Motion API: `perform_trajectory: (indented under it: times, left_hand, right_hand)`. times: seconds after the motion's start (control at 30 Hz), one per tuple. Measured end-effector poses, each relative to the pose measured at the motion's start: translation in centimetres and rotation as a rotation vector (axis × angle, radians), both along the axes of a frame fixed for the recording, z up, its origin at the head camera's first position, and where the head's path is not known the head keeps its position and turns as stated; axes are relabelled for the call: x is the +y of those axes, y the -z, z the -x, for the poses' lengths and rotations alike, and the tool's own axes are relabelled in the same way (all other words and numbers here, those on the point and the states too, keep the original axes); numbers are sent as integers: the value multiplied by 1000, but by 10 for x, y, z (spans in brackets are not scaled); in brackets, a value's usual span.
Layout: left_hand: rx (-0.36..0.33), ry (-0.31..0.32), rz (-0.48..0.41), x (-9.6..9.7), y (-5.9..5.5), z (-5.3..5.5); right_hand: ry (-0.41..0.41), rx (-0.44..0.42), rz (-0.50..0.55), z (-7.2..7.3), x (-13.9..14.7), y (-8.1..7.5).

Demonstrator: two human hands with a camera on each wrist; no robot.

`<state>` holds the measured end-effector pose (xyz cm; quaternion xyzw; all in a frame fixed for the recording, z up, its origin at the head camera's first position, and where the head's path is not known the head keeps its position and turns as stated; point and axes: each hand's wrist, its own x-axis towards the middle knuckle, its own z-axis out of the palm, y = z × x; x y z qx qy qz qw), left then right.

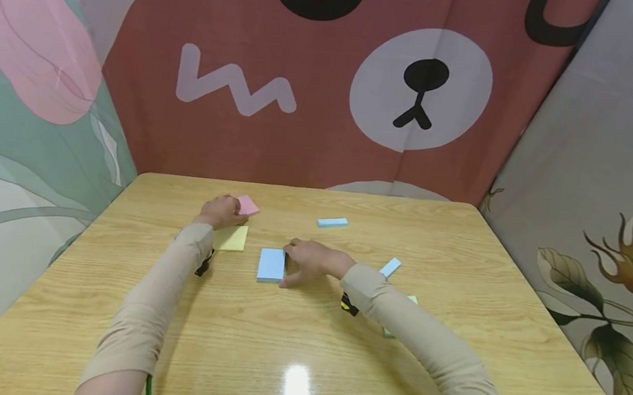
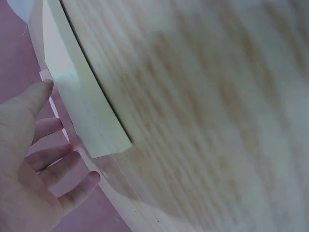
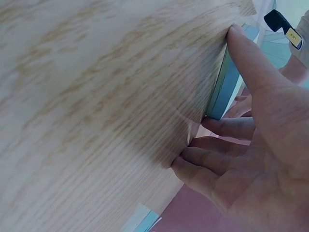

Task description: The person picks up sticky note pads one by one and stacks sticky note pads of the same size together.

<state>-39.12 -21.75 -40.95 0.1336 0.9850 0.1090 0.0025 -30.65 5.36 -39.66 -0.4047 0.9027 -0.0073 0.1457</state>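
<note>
My left hand [image 1: 223, 211] is at a pink sticky-note pad [image 1: 247, 205] on the far left of the table. In the left wrist view its fingers are spread in a loose curve, with the thumb tip by the pink pad's edge. Just nearer lies a yellow sticky-note pad [image 1: 232, 238], seen edge-on as a pale block [image 2: 87, 106]. My right hand [image 1: 312, 261] spans the right side of a square blue sticky-note pad [image 1: 271, 266]. Its thumb and index finger [image 3: 229, 126] sit at opposite ends of that blue pad [image 3: 224, 92], which lies flat on the wood.
A narrow blue note strip [image 1: 332, 223] lies at the back, another blue strip [image 1: 390, 268] beyond the right forearm. A green pad [image 1: 389, 333] is mostly covered by the right sleeve. Printed cloth [image 1: 298, 156] hangs behind the table [image 1: 251, 359].
</note>
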Motion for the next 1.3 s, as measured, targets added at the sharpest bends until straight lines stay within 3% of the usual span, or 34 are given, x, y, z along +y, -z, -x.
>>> perform_trajectory:
  times: [0.6, 1.3]
  left_hand:
    - [2, -24, -11, 2, 4, 8]
    - [-21, -23, 25, 1, 7, 9]
  right_hand:
    - [-12, 5, 11, 2, 0, 0]
    - [-11, 6, -16, -1, -1, -2]
